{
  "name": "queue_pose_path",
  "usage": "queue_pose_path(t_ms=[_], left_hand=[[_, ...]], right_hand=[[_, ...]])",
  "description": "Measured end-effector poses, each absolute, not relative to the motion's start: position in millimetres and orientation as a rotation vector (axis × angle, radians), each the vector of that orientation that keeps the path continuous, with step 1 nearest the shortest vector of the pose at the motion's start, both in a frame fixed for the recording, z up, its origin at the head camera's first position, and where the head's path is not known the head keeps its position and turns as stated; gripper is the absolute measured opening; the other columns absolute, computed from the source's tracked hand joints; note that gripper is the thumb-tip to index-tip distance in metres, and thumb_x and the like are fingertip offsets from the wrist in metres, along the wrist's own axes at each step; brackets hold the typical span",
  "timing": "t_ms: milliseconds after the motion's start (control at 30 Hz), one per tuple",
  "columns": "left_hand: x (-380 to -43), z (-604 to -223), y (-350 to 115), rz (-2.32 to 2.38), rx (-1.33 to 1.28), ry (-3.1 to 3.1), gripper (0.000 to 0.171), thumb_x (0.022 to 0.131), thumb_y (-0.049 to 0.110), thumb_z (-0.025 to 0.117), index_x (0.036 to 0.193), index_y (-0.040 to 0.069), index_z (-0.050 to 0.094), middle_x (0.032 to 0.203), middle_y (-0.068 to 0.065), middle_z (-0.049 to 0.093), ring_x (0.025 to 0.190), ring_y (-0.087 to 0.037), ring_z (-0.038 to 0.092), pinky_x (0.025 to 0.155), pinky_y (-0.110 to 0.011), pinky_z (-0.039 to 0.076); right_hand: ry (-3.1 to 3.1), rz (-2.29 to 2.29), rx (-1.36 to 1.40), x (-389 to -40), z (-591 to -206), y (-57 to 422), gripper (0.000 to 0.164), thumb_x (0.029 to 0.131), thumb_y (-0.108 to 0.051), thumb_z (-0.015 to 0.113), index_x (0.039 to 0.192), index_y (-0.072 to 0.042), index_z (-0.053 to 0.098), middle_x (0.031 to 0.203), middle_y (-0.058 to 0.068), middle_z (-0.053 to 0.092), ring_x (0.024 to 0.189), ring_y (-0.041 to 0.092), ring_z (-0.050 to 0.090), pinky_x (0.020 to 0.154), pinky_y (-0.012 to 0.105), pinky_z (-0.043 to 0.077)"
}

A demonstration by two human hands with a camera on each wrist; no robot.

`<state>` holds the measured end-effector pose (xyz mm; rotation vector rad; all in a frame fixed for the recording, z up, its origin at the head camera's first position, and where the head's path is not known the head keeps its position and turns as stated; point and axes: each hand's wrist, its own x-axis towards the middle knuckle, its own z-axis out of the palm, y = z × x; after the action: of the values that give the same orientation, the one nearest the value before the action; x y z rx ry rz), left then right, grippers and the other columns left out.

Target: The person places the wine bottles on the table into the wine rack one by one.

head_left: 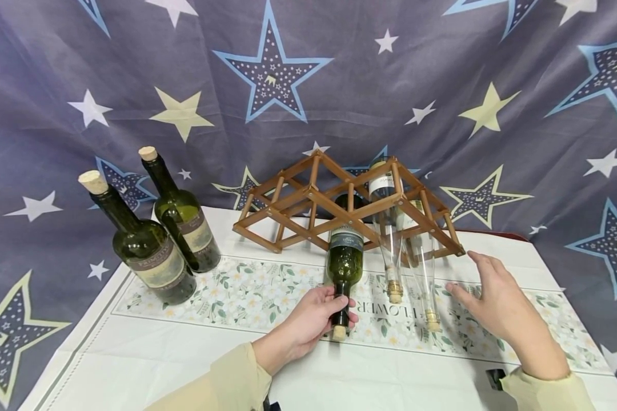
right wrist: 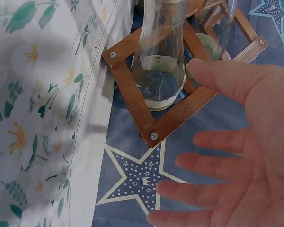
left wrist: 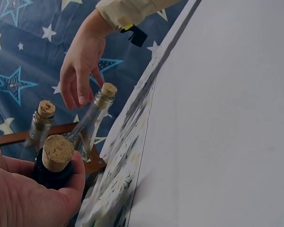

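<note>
My left hand grips the neck of a dark green wine bottle, whose base end lies in a wooden wine rack. The bottle's cork points toward me, and the fingers wrap the neck just behind it. Two clear glass bottles with corks lie in the rack to the right, necks toward me. My right hand is held with spread fingers beside the rack's right end, holding nothing. In the right wrist view its thumb is close to a clear bottle's base; whether they touch, I cannot tell.
Two corked green wine bottles stand upright at the table's left. A floral runner crosses the white tablecloth. Behind the table hangs a grey-blue curtain with stars.
</note>
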<state>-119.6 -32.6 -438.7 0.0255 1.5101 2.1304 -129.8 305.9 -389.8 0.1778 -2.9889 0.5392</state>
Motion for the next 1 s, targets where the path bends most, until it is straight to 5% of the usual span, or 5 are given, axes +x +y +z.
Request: queue_pose_path(t_ms=[1000], left_hand=[[-141.7,-438.5,-25.8,2.179,0.016,1.442,0.048,0.1,0.009,0.056,0.138,-0.014,0.038,0.127,-0.027,0.055,0.084,-0.023,0.069,0.079,-0.036,0.057]], right_hand=[[-2.969,0.528,0.186,-128.7,-390.2,305.5,0.095,0.091,-0.059,0.061,0.151,0.009,0.03,0.141,0.038,0.035,0.124,0.057,0.038,0.093,0.071,0.036]])
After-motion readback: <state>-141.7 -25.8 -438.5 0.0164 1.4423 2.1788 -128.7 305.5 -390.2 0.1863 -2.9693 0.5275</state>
